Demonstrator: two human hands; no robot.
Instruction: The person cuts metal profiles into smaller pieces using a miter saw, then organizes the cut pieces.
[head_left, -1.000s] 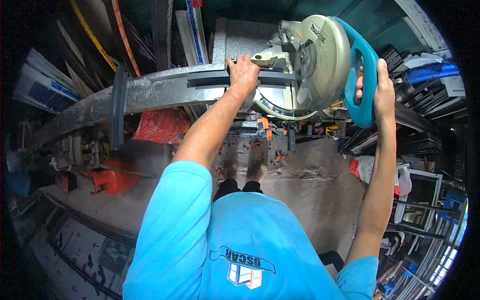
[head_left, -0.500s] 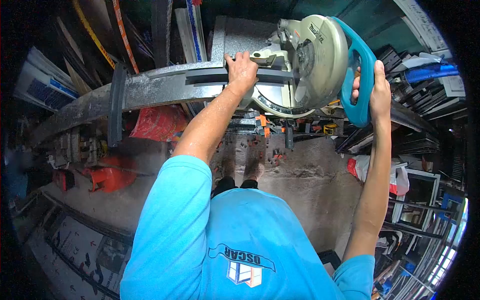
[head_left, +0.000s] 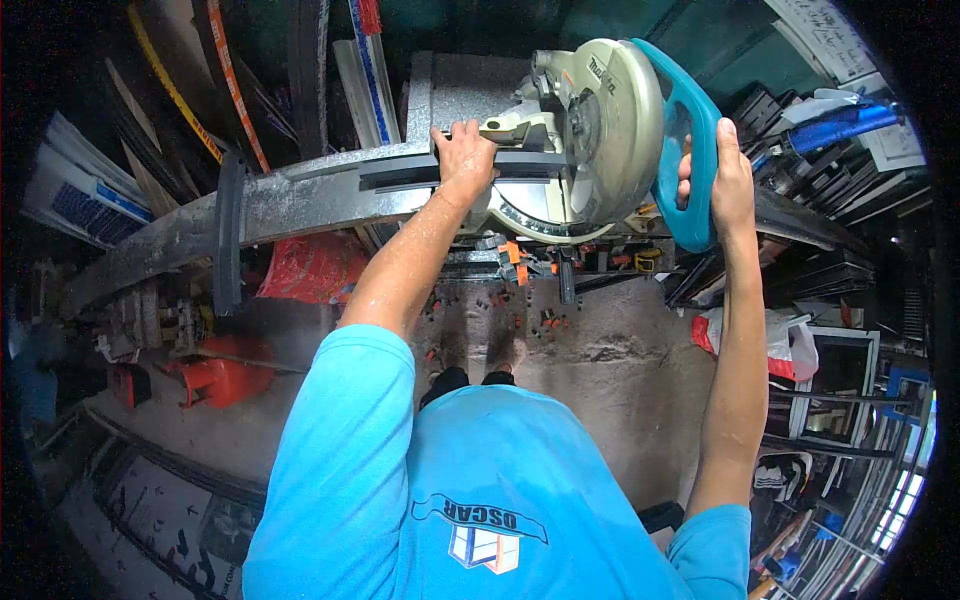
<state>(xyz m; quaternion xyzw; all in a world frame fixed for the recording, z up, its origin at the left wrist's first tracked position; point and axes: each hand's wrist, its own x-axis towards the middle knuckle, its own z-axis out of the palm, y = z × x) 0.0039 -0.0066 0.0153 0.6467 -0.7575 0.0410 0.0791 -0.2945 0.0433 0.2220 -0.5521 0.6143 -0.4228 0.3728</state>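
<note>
My left hand point(head_left: 466, 160) is closed over a dark grey profile point(head_left: 400, 172), holding it against the fence of a Makita mitre saw point(head_left: 612, 130). The profile lies lengthwise along the saw's bed, its right end close to the blade guard. On the saw's right side, my right hand point(head_left: 733, 190) grips the large teal handle point(head_left: 706, 140), with fingers through its opening and the thumb pointing up along the outside. The guard hides the blade.
A long metal bench point(head_left: 300, 200) runs left from the saw, with another dark profile point(head_left: 230, 230) lying across it. Small offcuts point(head_left: 515, 260) sit below the saw and on the floor. An orange-red object point(head_left: 225, 375) stands lower left. Stacked profiles point(head_left: 840, 215) fill the right side.
The whole view has shifted slightly, so the saw and bench appear a little farther left. Both hands keep their holds on the profile and handle.
</note>
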